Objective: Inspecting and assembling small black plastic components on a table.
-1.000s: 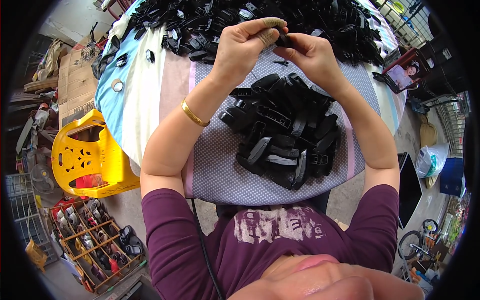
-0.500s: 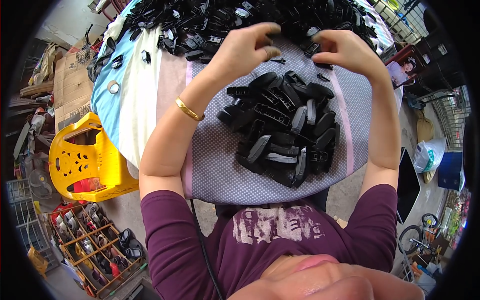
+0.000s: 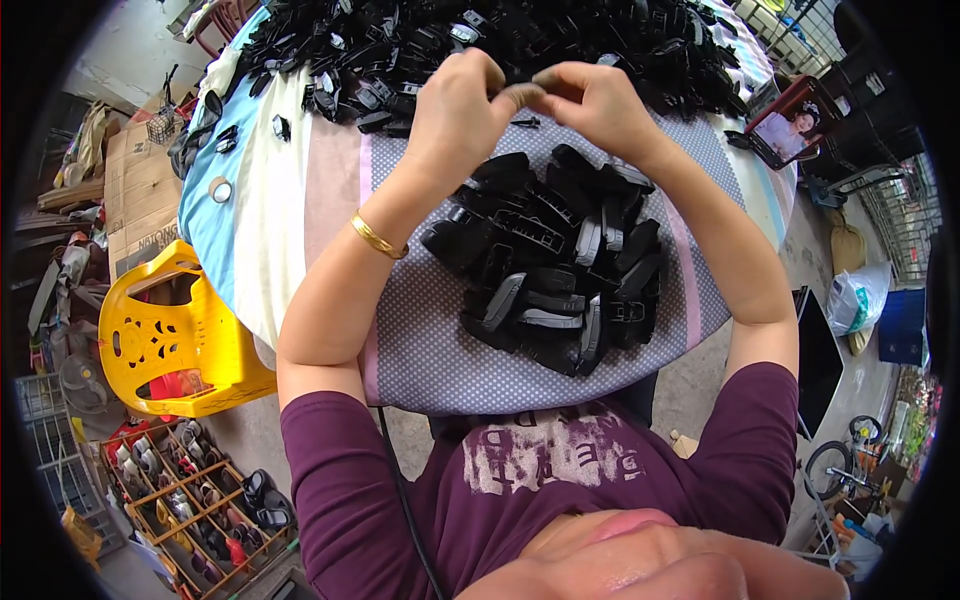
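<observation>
My left hand [image 3: 458, 112], with a gold bangle [image 3: 376, 236] on its wrist, and my right hand [image 3: 607, 112] meet over the table. Their thumbs and fingertips are pinched together, almost touching. Something small and dark seems to be between them, but the fingers cover most of it. Just beyond lies a big heap of black plastic buckle-like parts [image 3: 350, 50], some with silver-grey faces. A smaller pile of similar parts [image 3: 535, 232] lies nearer to me, below my hands. One thin black piece [image 3: 525, 123] rests on the dotted cloth beneath the fingertips.
A dotted grey tablecloth [image 3: 420, 350] with pink stripes covers the round table. At the left lie a roll of tape [image 3: 219, 189] and a few loose black pieces. A framed picture [image 3: 790, 125] stands at the right edge. A yellow plastic chair [image 3: 190, 335] is beside the table.
My hands were apart at the edge of the far heap. They have come together, the right one moving left, and the fingertips are now pinched close.
</observation>
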Demonstrator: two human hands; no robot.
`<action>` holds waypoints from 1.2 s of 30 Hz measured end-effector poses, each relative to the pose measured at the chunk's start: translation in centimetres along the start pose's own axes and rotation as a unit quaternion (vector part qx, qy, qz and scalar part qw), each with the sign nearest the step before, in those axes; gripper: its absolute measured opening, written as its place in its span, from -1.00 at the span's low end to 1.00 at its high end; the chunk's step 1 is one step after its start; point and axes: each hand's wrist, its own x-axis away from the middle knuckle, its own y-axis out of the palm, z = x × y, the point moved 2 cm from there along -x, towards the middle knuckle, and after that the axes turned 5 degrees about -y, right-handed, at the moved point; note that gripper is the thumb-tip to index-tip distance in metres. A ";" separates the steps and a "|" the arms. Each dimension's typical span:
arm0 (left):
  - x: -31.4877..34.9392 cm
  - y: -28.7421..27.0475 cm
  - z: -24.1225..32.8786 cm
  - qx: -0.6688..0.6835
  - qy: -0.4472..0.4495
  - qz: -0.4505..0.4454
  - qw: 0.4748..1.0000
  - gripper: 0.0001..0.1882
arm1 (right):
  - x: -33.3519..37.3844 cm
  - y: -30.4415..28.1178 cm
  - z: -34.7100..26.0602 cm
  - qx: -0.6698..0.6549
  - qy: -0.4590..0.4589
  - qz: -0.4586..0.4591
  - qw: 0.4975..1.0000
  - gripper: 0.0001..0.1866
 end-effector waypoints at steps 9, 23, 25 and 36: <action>-0.5 2.1 -1.6 0.634 -0.260 -0.089 0.722 -0.72 | -1.7 -5.1 3.0 0.187 0.009 0.054 0.981 -0.74; -0.3 2.2 -1.0 0.703 -0.261 -0.115 0.652 -0.79 | -1.3 -5.8 3.2 0.139 -0.018 0.124 0.982 -0.72; -0.1 2.4 -0.9 0.708 -0.213 -0.111 0.664 -0.75 | -0.4 -4.3 1.8 -0.057 0.019 0.089 0.994 -0.71; 0.3 1.9 -0.4 0.625 -0.150 -0.036 0.766 -0.63 | 1.7 -1.5 -0.6 -0.351 0.150 0.013 0.924 -0.75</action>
